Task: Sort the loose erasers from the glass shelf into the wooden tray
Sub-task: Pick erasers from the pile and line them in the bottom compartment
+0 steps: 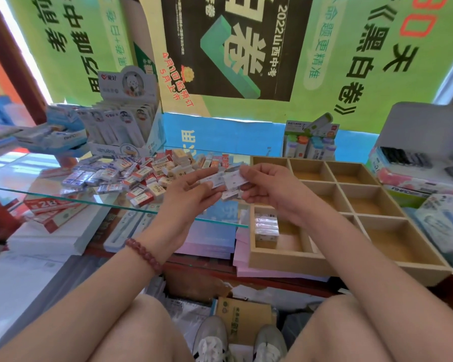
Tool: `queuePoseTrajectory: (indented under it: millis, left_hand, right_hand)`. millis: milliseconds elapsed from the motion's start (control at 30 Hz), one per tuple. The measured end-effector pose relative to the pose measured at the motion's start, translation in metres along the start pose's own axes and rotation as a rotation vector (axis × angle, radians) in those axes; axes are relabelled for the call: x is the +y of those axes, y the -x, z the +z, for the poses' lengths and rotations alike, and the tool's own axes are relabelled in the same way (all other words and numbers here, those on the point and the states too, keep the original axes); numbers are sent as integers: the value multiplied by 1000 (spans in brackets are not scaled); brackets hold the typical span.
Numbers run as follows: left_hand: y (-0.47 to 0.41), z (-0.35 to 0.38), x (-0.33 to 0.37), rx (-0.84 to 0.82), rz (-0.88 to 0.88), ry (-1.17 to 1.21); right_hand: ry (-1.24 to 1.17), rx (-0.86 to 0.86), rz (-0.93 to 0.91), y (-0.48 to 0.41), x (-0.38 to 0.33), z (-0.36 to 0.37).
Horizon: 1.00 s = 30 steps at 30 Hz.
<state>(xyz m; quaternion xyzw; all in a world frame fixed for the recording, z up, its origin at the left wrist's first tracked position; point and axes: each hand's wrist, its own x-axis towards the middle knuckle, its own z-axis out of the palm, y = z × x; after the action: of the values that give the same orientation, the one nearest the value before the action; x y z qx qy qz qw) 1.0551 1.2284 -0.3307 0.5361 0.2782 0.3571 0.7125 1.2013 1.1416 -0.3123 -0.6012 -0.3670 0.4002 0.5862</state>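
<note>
Above the glass shelf, both hands' fingers pinch erasers beside the wooden tray

I count two hands, left hand and right hand, one wooden tray with nine compartments, and one glass shelf.
</note>
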Motion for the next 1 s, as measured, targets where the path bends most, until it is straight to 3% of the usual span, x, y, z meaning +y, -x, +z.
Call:
queuePoseTrajectory:
  millis: [167,300,433,500,800,900,1000]
  left_hand:
    - [4,23,7,-43,-73,163]
    - [11,30,1,-111,131,-183]
    - [14,34,0,-237,281,-534]
    - [15,38,-5,-322,341,-673]
    - [17,42,-19,-589,220,-761]
    - [13,39,-22,-596,305,-988]
    - [11,34,-19,-559,318,-967]
  right_hand:
    - [69,74,-7,12,-3,-3]
    - [178,105,-20,23,-5,-7]
    - [658,99,-218,41,-2,-26]
    - [770,38,-272,52,-3,-37]
    - [944,-68,-115,65,-3,-47]
    - [1083,-101,-70,66,-3,-44]
    - [1228,-129,-25,66,2,-44]
